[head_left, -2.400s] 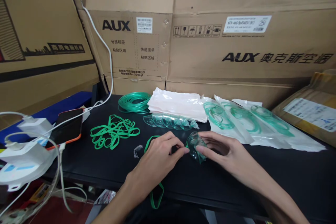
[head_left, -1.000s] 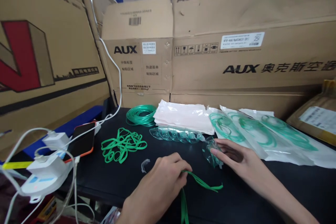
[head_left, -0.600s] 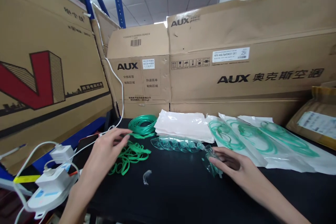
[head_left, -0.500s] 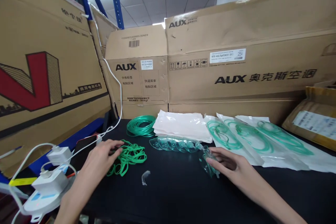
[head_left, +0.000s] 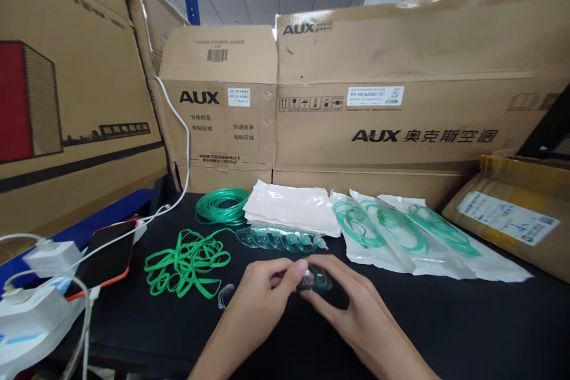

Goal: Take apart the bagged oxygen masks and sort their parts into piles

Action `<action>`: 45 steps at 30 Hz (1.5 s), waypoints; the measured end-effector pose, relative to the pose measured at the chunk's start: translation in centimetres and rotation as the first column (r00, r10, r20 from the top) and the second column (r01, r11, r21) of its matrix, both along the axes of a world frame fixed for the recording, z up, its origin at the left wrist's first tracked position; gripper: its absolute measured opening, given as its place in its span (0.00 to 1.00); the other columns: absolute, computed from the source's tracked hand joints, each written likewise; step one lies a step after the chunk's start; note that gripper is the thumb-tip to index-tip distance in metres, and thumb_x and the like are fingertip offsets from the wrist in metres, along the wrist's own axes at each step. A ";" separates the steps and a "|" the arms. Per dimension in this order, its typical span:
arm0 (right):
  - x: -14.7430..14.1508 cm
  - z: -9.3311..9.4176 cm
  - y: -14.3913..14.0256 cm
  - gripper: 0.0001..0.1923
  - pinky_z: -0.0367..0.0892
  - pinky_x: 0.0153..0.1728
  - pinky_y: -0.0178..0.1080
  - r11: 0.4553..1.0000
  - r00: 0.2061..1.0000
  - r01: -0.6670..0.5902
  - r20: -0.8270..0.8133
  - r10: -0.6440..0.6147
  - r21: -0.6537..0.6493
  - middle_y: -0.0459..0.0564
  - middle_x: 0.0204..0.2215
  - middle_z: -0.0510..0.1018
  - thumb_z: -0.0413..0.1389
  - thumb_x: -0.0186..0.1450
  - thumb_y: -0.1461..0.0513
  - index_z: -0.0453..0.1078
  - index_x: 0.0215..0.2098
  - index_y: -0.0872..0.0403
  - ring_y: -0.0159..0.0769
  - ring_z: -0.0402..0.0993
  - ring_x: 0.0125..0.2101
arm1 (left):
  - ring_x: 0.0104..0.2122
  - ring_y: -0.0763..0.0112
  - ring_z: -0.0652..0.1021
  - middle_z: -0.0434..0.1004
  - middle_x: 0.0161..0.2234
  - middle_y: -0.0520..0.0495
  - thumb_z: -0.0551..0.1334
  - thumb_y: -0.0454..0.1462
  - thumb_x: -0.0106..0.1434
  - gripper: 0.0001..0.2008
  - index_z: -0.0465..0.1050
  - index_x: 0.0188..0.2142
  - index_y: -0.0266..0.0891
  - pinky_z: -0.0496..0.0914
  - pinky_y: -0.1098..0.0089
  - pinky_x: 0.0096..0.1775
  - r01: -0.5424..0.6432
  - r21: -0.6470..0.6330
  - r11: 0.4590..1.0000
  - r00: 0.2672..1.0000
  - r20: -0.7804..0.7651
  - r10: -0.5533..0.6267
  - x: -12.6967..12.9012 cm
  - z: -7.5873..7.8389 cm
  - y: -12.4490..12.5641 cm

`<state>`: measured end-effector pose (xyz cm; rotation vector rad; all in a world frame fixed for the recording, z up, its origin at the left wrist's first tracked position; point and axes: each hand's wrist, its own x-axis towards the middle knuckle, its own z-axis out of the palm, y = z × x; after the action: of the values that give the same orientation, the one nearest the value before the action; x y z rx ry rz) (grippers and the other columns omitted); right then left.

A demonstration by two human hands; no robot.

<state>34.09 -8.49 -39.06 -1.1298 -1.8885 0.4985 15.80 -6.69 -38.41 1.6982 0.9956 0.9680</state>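
Green-tinted mask sits pinched between our hands: left hand grips its near end with curled fingers, right hand cups it, palm down.

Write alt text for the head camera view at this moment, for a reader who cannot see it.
Two bare hands, left hand and right hand, meet over a black table, both pinching a small clear green mask. Behind lie loose green bands, a row of stacked masks, coiled green tubing and bagged tubing, with cardboard boxes at the back.
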 end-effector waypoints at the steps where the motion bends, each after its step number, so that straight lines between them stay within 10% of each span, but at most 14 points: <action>1: 0.1 -0.3 0.0 0.14 0.73 0.50 0.42 1.000 1.000 -0.001 -0.021 0.000 -0.025 0.50 0.47 0.82 0.64 0.64 0.60 0.75 0.48 0.48 0.44 0.80 0.47 | 0.37 0.63 0.80 0.83 0.33 0.48 0.57 0.52 0.72 0.23 0.81 0.36 0.37 0.72 0.71 0.40 -0.005 -0.013 1.000 1.000 0.014 0.006 0.0 -0.4 0.1; 7: 0.4 -0.9 0.7 0.22 0.68 0.59 0.47 0.942 0.983 -0.020 -0.178 -0.042 -0.334 0.51 0.57 0.79 0.56 0.71 0.48 0.75 0.58 0.47 0.46 0.72 0.59 | 0.40 0.64 0.79 0.82 0.34 0.50 0.58 0.49 0.71 0.20 0.82 0.36 0.38 0.71 0.71 0.43 -0.029 -0.042 0.999 0.999 0.012 0.030 -0.6 -1.0 0.9; 16: 0.9 -0.6 1.3 0.24 0.70 0.58 0.48 0.915 0.963 -0.089 -0.267 -0.022 -0.394 0.51 0.55 0.81 0.63 0.66 0.49 0.76 0.57 0.48 0.46 0.78 0.53 | 0.39 0.65 0.80 0.84 0.43 0.43 0.62 0.42 0.67 0.15 0.83 0.47 0.37 0.70 0.74 0.30 0.096 -0.264 0.960 0.987 0.151 -0.057 -0.9 -1.1 1.7; 25: 0.3 -1.1 1.1 0.17 0.74 0.53 0.46 0.932 0.960 -0.068 -0.278 -0.036 -0.357 0.50 0.49 0.84 0.63 0.66 0.54 0.79 0.52 0.49 0.46 0.81 0.50 | 0.25 0.72 0.80 0.82 0.33 0.46 0.62 0.41 0.69 0.15 0.78 0.52 0.39 0.64 0.79 0.19 0.040 -0.138 0.990 0.999 0.027 -0.037 -0.9 -1.8 1.1; 32: 0.1 -1.4 1.2 0.18 0.76 0.52 0.47 0.946 0.939 0.041 -0.311 -0.147 -0.322 0.51 0.49 0.85 0.63 0.65 0.52 0.81 0.49 0.51 0.50 0.81 0.50 | 0.33 0.68 0.83 0.80 0.41 0.47 0.64 0.42 0.68 0.11 0.73 0.47 0.40 0.72 0.78 0.24 -0.055 -0.139 0.989 0.983 0.163 0.078 -0.3 -1.7 1.0; 45: 0.0 -2.0 1.2 0.19 0.71 0.58 0.49 0.968 0.970 0.057 -0.216 -0.111 -0.243 0.51 0.53 0.82 0.61 0.67 0.53 0.80 0.53 0.51 0.52 0.77 0.56 | 0.39 0.72 0.78 0.74 0.50 0.52 0.65 0.39 0.69 0.06 0.83 0.36 0.48 0.70 0.73 0.33 -0.133 0.203 0.970 0.981 -0.115 0.158 -0.3 -1.9 0.7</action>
<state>34.09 -7.26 -41.03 -1.2432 -1.6052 0.7865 15.47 -6.00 -40.35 1.8907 1.1560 1.0907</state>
